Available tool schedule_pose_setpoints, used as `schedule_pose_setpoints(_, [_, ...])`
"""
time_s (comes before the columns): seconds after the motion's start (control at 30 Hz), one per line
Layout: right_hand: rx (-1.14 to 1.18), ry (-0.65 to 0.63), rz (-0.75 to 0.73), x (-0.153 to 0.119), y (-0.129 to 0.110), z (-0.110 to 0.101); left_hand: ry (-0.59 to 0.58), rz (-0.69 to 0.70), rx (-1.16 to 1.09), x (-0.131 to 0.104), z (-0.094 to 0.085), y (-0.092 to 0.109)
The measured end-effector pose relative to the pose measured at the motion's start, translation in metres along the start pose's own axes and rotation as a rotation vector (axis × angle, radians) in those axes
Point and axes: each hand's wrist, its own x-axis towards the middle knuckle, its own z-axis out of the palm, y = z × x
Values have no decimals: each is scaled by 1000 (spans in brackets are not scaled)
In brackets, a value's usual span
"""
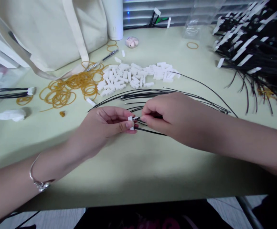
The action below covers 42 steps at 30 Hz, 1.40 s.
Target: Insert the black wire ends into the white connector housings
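Observation:
Between the thumb and fingers of my left hand (110,122) is a small white connector housing (131,123). One black wire (150,130) runs out of its lower part toward the right. My right hand (167,116) pinches thin black wire ends with metal tips (136,118) right at the housing's upper part; how far they sit inside it I cannot tell. Behind both hands lies a loose bundle of black wires (150,92). Beyond that is a pile of white connector housings (129,74).
Tangled yellow rubber bands (64,90) and a pen (102,59) lie left of the pile. A cream cloth bag (67,31) and a white cylinder (115,19) stand behind. Many finished-looking black cables with white connectors (245,54) heap at the right. The table edge (138,206) is near me.

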Motion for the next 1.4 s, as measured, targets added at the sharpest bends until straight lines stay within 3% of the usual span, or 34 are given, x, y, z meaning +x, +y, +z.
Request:
schedule_pose_setpoints(0.27, [-149,78,-153,-2,2,2,8,12,11,1,1,-1])
schedule_pose_setpoints(0.53, [-175,112,-205,-1,3,4,10,0,-14,0,-1,-2])
schedule_pose_setpoints(1.1, [-70,28,-91,0,-2,2,-9,5,-29,0,0,0])
schedule_pose_setpoints(1.4, [-67,33,-140,2,-2,2,-39,-8,-47,1,-2,-1])
